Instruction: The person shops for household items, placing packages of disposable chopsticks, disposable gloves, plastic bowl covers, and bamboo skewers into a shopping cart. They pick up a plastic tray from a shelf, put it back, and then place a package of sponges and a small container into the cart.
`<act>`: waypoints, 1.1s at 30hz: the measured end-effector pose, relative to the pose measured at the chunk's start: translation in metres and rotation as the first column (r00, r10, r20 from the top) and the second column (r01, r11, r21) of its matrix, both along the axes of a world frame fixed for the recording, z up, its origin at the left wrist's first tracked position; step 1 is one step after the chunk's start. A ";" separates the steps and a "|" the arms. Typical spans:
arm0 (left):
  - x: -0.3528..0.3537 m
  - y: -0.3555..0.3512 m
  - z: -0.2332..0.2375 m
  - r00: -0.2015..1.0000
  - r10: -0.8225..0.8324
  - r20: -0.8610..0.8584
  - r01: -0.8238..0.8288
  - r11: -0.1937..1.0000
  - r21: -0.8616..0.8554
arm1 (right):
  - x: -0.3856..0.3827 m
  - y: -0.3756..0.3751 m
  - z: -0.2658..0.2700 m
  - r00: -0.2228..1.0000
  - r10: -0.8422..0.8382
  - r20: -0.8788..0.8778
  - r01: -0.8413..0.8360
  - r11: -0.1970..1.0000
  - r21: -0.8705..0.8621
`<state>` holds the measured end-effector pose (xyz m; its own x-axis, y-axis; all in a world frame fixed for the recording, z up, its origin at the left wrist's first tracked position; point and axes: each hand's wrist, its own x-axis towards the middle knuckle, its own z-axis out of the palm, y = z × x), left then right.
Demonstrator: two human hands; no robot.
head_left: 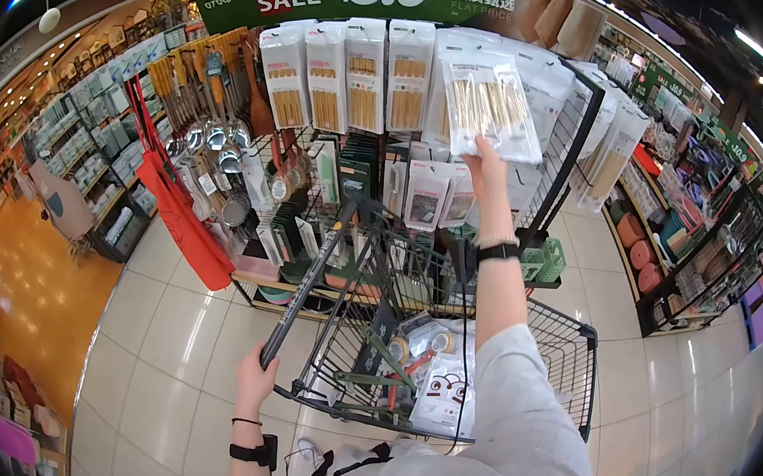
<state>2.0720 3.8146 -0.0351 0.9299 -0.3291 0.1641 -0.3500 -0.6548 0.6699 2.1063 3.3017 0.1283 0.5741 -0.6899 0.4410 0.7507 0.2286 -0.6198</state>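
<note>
Above the right fingers (476,151), seemingly gripping its lower edge, hangs the clear chopstick packet (492,101).

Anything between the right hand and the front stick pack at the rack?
Nothing visible: the right hand is on the stick pack, at its lower edge. The left hand is lower, on the cart handle.
</note>
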 end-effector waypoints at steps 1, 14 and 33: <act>0.002 0.000 0.000 1.000 -0.005 -0.004 0.005 1.000 0.013 | 0.023 -0.022 -0.004 0.986 -0.003 -0.165 0.011 0.999 0.047; 0.025 0.015 -0.027 0.986 -0.074 -0.150 0.057 0.992 -0.114 | -0.269 -0.055 -0.168 -0.030 -0.164 -0.986 -0.404 0.904 -0.138; 0.019 -0.004 -0.022 0.946 0.269 0.183 -0.321 0.865 0.386 | -0.302 0.053 -0.422 -0.143 -0.810 -0.568 -0.627 0.519 -0.582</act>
<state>2.0905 3.8106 -0.0576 0.9760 -0.1037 0.1914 -0.1571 -0.9442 0.2895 1.8044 3.3550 -0.2938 0.6877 -0.7029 -0.1818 -0.7257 -0.6586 -0.1989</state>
